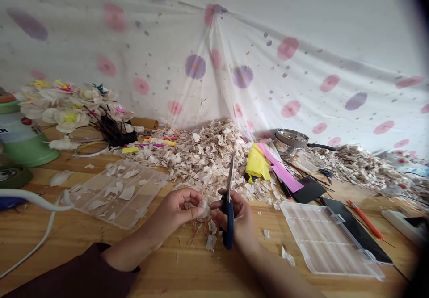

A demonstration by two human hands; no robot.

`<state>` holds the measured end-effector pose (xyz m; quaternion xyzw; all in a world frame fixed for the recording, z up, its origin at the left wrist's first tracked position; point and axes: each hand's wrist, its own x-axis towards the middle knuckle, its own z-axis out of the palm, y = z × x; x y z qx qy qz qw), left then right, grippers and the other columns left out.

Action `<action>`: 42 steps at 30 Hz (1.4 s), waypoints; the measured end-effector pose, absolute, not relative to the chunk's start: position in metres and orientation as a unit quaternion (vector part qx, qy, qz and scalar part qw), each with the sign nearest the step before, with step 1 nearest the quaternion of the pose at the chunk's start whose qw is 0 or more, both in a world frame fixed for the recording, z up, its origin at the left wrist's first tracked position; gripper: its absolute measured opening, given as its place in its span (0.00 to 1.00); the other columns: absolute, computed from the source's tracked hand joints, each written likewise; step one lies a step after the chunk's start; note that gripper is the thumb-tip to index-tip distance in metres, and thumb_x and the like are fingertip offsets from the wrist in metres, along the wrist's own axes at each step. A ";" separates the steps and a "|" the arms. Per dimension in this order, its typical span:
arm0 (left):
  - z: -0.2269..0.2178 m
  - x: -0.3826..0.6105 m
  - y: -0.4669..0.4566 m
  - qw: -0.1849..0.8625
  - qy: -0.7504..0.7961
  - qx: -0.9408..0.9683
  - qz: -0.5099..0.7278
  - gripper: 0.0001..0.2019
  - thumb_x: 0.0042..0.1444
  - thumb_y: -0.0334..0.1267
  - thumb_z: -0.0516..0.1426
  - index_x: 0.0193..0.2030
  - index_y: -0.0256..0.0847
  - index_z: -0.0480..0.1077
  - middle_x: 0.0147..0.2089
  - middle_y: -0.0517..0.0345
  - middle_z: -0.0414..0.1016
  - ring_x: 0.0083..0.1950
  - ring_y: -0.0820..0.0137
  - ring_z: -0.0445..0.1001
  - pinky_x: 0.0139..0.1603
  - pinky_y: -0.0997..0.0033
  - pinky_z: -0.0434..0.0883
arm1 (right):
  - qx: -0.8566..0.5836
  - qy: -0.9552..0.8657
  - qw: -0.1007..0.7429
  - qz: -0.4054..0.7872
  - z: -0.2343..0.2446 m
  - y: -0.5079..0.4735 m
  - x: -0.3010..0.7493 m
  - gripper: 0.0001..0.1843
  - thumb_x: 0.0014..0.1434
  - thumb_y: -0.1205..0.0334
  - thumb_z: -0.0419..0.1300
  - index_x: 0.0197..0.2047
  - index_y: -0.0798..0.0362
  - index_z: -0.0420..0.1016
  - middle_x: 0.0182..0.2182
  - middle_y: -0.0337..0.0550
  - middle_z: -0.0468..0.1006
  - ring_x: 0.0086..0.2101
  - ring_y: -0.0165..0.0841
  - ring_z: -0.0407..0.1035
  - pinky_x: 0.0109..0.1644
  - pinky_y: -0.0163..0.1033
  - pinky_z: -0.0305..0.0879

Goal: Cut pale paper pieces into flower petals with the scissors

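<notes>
My left hand (177, 211) pinches a small white husk piece (203, 207) between thumb and fingers, just above the wooden table (100, 244). Close beside it, my right hand (238, 217) is closed round the blue handles of a pair of scissors (229, 199). The blades point straight up and look closed. The fingertips of both hands nearly touch at the husk piece. A few pale scraps (211, 240) lie on the table under my hands. A big heap of pale husk scraps (208, 155) rises just beyond them.
A clear compartment box with white petals (117, 190) lies at left; another clear box (326, 240) lies at right. Paper flowers (70, 106), a green bottle (20, 137), yellow and pink sheets (268, 164), a metal pot (291, 139), a dark tablet (355, 226) and a white cable (33, 199) surround them.
</notes>
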<state>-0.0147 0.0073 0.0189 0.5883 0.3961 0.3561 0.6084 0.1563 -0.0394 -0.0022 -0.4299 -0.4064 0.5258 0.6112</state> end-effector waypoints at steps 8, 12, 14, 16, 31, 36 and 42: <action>0.019 -0.014 0.004 0.512 0.376 0.711 0.301 0.08 0.47 0.38 0.61 0.36 0.41 0.75 0.38 0.54 0.78 0.43 0.60 0.73 0.47 0.62 0.67 | -0.442 -0.425 0.595 0.520 -0.001 -0.040 0.156 0.28 0.37 0.64 0.76 0.42 0.50 0.70 0.26 0.36 0.80 0.20 0.26 0.66 0.21 0.30 0.61; 0.019 -0.014 0.004 0.517 0.377 0.705 0.305 0.11 0.46 0.36 0.61 0.39 0.40 0.73 0.40 0.52 0.77 0.44 0.60 0.73 0.48 0.61 0.67 | -0.434 -0.437 0.593 0.519 0.000 -0.042 0.154 0.28 0.38 0.65 0.75 0.42 0.50 0.70 0.24 0.34 0.78 0.22 0.27 0.66 0.24 0.30 0.62; 0.019 -0.014 0.004 0.527 0.376 0.693 0.316 0.12 0.45 0.36 0.61 0.40 0.41 0.72 0.41 0.52 0.77 0.45 0.60 0.73 0.49 0.61 0.68 | -0.432 -0.436 0.592 0.521 0.000 -0.042 0.154 0.27 0.39 0.65 0.75 0.43 0.50 0.70 0.23 0.33 0.77 0.22 0.26 0.66 0.24 0.30 0.63; 0.019 -0.014 0.005 0.546 0.378 0.674 0.323 0.14 0.45 0.37 0.61 0.41 0.41 0.71 0.41 0.52 0.76 0.46 0.60 0.73 0.48 0.61 0.68 | -0.429 -0.437 0.590 0.526 -0.001 -0.043 0.153 0.27 0.39 0.64 0.75 0.42 0.50 0.70 0.23 0.32 0.77 0.21 0.26 0.65 0.23 0.30 0.63; 0.017 -0.016 0.004 0.559 0.353 0.684 0.310 0.24 0.46 0.37 0.62 0.52 0.40 0.67 0.49 0.48 0.74 0.47 0.60 0.73 0.47 0.59 0.70 | -0.427 -0.449 0.602 0.504 -0.002 -0.044 0.154 0.26 0.42 0.62 0.73 0.43 0.50 0.69 0.25 0.35 0.79 0.21 0.27 0.67 0.24 0.32 0.66; 0.017 -0.017 0.007 0.587 0.353 0.659 0.312 0.26 0.46 0.38 0.62 0.54 0.40 0.66 0.46 0.49 0.74 0.47 0.60 0.73 0.48 0.60 0.69 | -0.430 -0.447 0.598 0.508 -0.001 -0.044 0.153 0.25 0.43 0.60 0.73 0.43 0.50 0.68 0.23 0.33 0.77 0.20 0.26 0.64 0.23 0.31 0.63; 0.023 -0.023 0.014 0.620 0.359 0.593 0.367 0.26 0.47 0.38 0.65 0.54 0.43 0.67 0.45 0.52 0.74 0.49 0.61 0.72 0.48 0.64 0.68 | -0.458 -0.533 0.529 0.475 0.011 -0.044 0.160 0.19 0.45 0.54 0.71 0.35 0.52 0.71 0.21 0.33 0.69 0.22 0.27 0.60 0.24 0.32 0.58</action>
